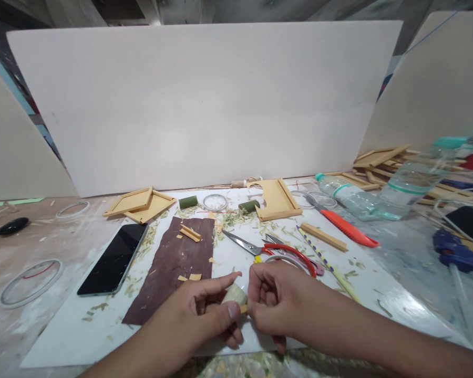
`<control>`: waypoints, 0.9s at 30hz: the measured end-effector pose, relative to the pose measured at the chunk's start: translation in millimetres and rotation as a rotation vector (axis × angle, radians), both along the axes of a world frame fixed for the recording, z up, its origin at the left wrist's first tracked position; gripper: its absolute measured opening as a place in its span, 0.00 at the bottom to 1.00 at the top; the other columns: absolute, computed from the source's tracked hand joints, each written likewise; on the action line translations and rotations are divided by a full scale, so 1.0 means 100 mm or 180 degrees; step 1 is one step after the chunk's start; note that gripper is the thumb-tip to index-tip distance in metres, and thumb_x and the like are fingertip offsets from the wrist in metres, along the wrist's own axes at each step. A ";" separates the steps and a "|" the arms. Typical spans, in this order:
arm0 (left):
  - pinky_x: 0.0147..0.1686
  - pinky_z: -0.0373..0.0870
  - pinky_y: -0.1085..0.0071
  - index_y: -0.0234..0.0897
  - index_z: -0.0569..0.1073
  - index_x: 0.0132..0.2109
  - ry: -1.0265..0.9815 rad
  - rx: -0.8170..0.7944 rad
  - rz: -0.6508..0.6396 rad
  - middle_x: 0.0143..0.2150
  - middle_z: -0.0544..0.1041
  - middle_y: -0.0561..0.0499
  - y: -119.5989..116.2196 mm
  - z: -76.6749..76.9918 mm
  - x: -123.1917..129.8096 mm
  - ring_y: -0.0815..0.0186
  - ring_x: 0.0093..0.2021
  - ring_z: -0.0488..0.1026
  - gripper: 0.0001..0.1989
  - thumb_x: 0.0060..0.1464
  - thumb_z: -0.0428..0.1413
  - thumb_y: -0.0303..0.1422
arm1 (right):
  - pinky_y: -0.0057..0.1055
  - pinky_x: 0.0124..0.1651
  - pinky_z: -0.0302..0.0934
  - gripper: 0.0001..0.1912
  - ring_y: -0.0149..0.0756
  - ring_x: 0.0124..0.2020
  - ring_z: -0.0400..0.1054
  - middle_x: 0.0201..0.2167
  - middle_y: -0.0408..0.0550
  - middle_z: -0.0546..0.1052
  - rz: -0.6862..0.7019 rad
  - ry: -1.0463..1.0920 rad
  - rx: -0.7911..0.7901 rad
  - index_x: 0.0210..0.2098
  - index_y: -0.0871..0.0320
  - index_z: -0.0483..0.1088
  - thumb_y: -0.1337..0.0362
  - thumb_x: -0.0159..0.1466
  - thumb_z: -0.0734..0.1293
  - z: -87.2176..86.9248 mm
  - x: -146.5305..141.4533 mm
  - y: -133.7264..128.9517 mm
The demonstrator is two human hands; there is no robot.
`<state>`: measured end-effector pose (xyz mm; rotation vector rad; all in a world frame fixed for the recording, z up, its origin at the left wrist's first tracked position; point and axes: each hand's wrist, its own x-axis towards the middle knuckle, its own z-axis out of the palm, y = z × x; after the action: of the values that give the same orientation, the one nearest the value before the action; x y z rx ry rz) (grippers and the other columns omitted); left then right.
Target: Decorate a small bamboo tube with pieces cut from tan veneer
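Note:
Near the front edge of the white board (398,310), my left hand (216,310) grips a pale, whitish-green cylindrical piece (235,295) between thumb and fingers. My right hand (270,299) is pinched beside it, fingertips at a small yellowish strip (243,309) that touches the cylinder's lower end. Red-handled scissors (256,249) lie just beyond my right hand, blades toward the back left. Left of them is a dark brown sheet (161,273) with small wooden bits on it. Two green stem pieces (188,201) (249,206) lie farther back, with a notched wooden panel (278,199) at the right one.
A phone (112,260) lies at the left. A red-handled knife (349,228), a wooden stick (324,237) and plastic bottles (412,181) are to the right. Wooden frames (132,202) lie at the back left. A white panel (205,105) stands behind. Green shavings are scattered over the board.

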<state>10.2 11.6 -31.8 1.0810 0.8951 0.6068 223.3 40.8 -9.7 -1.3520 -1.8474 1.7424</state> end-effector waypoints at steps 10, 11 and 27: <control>0.38 0.65 0.70 0.35 0.68 0.69 0.0017 -0.0087 0.0022 0.35 0.79 0.46 0.00 0.00 0.00 0.65 0.34 0.73 0.35 0.60 0.63 0.46 | 0.21 0.19 0.53 0.06 0.26 0.17 0.65 0.15 0.31 0.68 -0.0032 0.0047 -0.0004 0.28 0.55 0.65 0.72 0.52 0.64 -0.04 0.00 0.00; 0.39 0.65 0.70 0.35 0.67 0.69 0.0020 -0.0083 0.0017 0.35 0.79 0.47 0.00 0.00 0.00 0.65 0.34 0.73 0.35 0.60 0.63 0.46 | 0.21 0.19 0.53 0.06 0.26 0.17 0.65 0.15 0.31 0.68 -0.0040 0.0056 -0.0019 0.28 0.55 0.65 0.72 0.52 0.64 -0.03 0.00 0.00; 0.39 0.68 0.70 0.31 0.74 0.63 0.0114 0.0041 0.0141 0.33 0.80 0.45 0.02 0.04 0.02 0.65 0.32 0.75 0.28 0.63 0.61 0.43 | 0.20 0.21 0.56 0.05 0.28 0.17 0.68 0.15 0.33 0.71 0.0051 0.0285 -0.0009 0.33 0.56 0.65 0.71 0.60 0.65 0.02 0.02 0.01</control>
<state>12.1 13.5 -28.1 1.0888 0.9496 0.6324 224.9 41.3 -7.9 -1.2423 -1.8133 1.7837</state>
